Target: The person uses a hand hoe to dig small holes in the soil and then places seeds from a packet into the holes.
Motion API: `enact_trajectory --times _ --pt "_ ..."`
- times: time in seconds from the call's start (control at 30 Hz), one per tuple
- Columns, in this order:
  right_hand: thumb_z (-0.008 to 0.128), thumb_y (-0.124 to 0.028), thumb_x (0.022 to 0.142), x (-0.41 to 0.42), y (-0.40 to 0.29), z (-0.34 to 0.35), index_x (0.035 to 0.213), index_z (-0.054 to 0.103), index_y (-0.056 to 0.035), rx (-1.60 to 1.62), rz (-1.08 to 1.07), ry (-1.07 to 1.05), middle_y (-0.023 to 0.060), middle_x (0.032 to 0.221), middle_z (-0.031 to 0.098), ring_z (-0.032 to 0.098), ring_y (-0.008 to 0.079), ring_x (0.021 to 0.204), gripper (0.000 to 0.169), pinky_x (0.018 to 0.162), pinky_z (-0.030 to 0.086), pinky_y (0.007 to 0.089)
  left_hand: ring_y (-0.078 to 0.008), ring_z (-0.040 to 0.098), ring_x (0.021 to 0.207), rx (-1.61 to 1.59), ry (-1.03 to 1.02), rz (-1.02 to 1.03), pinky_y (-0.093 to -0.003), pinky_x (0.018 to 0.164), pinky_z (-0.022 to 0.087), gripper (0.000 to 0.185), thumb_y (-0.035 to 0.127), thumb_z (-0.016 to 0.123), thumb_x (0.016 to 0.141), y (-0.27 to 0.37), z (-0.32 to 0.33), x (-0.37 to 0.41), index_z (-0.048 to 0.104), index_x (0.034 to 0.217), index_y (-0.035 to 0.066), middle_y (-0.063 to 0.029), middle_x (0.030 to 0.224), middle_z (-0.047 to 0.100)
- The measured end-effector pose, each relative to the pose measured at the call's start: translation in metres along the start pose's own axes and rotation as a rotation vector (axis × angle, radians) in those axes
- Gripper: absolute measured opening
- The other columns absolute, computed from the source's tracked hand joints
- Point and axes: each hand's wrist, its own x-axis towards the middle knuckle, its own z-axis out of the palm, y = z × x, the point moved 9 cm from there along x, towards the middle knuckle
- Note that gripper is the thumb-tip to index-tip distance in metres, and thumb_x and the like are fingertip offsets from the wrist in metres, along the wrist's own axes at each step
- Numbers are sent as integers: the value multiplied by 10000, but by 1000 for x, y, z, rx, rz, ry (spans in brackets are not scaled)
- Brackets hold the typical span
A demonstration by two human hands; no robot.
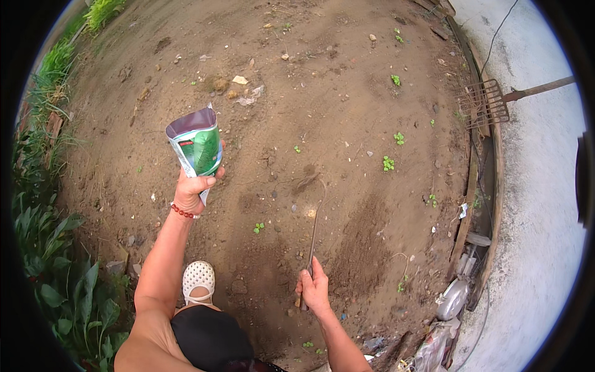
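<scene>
My left hand (197, 186) grips a green foil pouch (204, 149) whose torn top gapes, showing a purplish inside; what it contains is hidden. A red bead bracelet circles that wrist. In my right hand (314, 286) is the handle end of a thin hand hoe (315, 228) with a curved metal neck. Its blade (307, 182) meets the bare brown soil (334, 116). A pale patch of small grains (310, 212) lies on the ground beside the neck.
Small green seedlings (388, 163) dot the soil. Leafy plants (60, 283) crowd the left edge. Wooden boards (493, 186) border a concrete strip (534, 209) on the right, where a garden fork (485, 104) rests. A white perforated clog (199, 279) stands below my left arm.
</scene>
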Motion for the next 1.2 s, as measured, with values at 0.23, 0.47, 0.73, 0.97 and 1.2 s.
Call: enact_trajectory --times 0.23,0.47,0.73,0.97,1.2 --pt "480 -72 914 -1 7 7 1399 243 -36 158 104 22 14 662 480 473 94 490 540 440 428 249 -166 499 1085 -37 -21 -1 -264 727 461 868 116 724 517 -8 -10 39 395 1319 57 -75 1197 529" --pt "474 -50 919 -24 -5 14 1177 435 -36 281 304 81 34 673 453 445 125 507 261 454 402 281 -173 512 1080 -61 -103 36 -268 768 495 876 94 728 508 -1 -16 72 389 1314 62 -86 1207 509" --pt "516 -89 897 -50 -51 -9 1110 427 -20 -21 270 217 -9 646 445 443 77 502 241 419 388 253 -235 442 1199 -7 -59 82 -311 834 497 877 107 713 570 7 -63 79 328 1356 54 -102 1327 422" --pt "504 -93 913 -86 -84 -56 1169 400 -7 -10 231 433 -2 655 449 433 82 477 289 417 382 246 -218 422 1167 15 -98 39 -324 788 440 822 104 693 616 7 -82 78 326 1346 22 -105 1305 422" --pt "501 -112 919 -105 -162 -90 1129 441 0 21 107 661 9 663 452 414 85 470 245 414 375 236 -240 412 1195 -23 -108 4 -322 748 457 843 102 715 612 -6 -85 90 317 1354 42 -112 1314 416"
